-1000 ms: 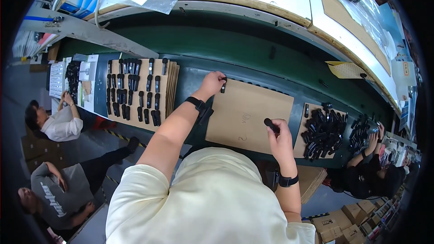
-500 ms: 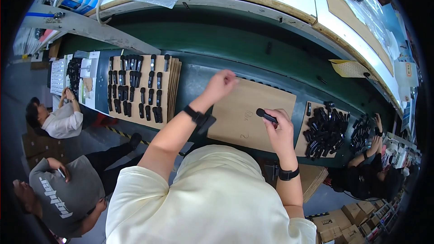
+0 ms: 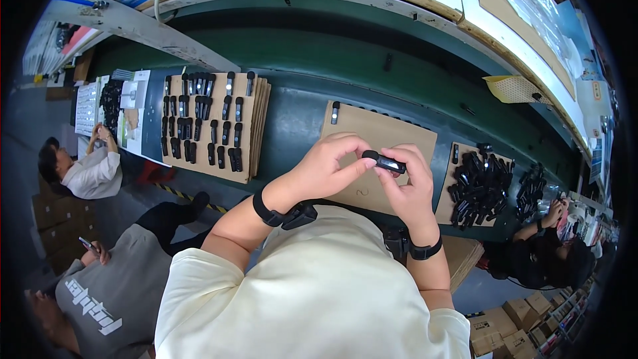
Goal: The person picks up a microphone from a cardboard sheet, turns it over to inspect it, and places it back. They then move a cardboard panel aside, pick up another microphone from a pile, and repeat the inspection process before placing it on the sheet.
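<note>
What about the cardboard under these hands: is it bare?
No, the cardboard has a small black device lying near its far left corner.

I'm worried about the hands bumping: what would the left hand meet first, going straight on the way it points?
The black device: the left hand seems to be at its near end. Just beyond is the right hand, gripping it, though depth is unclear.
</note>
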The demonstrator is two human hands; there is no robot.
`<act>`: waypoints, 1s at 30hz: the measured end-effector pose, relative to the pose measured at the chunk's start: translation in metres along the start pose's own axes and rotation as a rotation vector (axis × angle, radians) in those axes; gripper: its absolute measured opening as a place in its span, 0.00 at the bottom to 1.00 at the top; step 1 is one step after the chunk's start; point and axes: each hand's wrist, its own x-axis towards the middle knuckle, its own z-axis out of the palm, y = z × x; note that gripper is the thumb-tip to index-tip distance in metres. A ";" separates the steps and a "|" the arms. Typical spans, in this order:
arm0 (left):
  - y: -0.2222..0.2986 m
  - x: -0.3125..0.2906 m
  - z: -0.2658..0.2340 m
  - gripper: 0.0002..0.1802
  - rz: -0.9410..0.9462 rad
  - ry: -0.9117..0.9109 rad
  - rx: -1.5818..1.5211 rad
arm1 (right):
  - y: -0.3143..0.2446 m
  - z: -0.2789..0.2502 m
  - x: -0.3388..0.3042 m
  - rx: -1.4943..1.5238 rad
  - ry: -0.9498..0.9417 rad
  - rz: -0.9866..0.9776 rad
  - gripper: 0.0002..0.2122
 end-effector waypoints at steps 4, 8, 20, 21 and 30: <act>0.004 -0.005 0.001 0.07 0.073 -0.003 0.021 | -0.001 -0.001 -0.005 -0.013 0.000 -0.076 0.13; 0.007 -0.009 0.003 0.06 0.096 0.007 0.030 | -0.005 -0.002 -0.006 -0.017 -0.007 -0.122 0.13; 0.007 -0.012 0.002 0.08 0.149 0.052 0.083 | -0.002 -0.006 -0.013 -0.016 -0.009 -0.095 0.13; 0.007 -0.012 0.002 0.08 0.130 0.051 0.048 | -0.002 -0.007 -0.012 -0.012 -0.026 -0.091 0.13; -0.026 -0.001 -0.009 0.10 0.064 0.031 0.212 | 0.027 0.013 0.012 0.149 -0.168 0.185 0.12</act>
